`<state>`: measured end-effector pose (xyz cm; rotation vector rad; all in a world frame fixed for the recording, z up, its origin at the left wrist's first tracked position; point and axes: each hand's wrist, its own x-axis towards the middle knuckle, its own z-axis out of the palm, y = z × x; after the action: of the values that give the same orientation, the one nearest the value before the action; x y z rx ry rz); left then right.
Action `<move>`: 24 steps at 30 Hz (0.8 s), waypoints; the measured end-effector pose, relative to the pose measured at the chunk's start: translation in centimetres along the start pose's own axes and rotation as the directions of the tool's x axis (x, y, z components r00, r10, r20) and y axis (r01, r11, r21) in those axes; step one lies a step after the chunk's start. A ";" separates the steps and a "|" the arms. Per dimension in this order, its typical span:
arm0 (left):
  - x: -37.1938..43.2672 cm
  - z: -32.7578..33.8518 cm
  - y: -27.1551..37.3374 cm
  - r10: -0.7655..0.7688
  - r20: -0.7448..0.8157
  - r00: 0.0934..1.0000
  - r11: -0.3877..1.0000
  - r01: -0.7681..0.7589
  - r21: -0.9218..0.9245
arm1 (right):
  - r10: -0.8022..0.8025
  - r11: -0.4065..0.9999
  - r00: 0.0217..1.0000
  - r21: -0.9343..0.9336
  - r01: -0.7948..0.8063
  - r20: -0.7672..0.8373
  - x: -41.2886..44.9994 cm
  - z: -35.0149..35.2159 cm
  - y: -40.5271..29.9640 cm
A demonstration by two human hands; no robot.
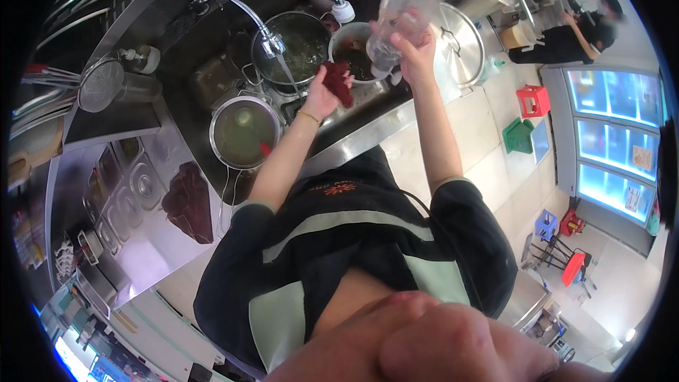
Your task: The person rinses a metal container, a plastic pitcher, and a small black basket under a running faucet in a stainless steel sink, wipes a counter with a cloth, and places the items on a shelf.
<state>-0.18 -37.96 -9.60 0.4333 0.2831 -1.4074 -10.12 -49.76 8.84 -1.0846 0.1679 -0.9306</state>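
Note:
My left hand point(324, 96) holds a dark red scouring pad or cloth point(338, 84) over the metal sink point(353, 143). Water runs from the flexible faucet point(272, 45) just left of it, beside a large water-filled pot point(289, 45). My right hand point(415, 53) is raised over the sink's right side, gripping a clear plastic container point(406, 2) that is partly blurred. Under and left of that container stands a smaller pot point(354, 53) with dark contents. A strainer in a round vessel of greenish liquid point(244, 132) sits at the left of my left forearm.
A second faucet head point(343, 11) hangs over the sink. A large round metal lid point(460, 45) lies right of it. On the left counter are a dark red cloth point(191, 202) and lidded steel pans point(144, 181). Another person point(575, 37) stands at the upper right, near a red stool point(533, 101).

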 end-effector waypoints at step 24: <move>1.0 6.6 0.4 -0.064 0.219 0.974 0.997 0.056 0.044 | -0.092 0.922 0.996 -0.378 0.081 -0.013 3.2 3.2 -2.6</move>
<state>-0.01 -41.85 -4.09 0.2978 0.0901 -1.5079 -7.83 -50.23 13.54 -1.4433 0.3374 -1.0197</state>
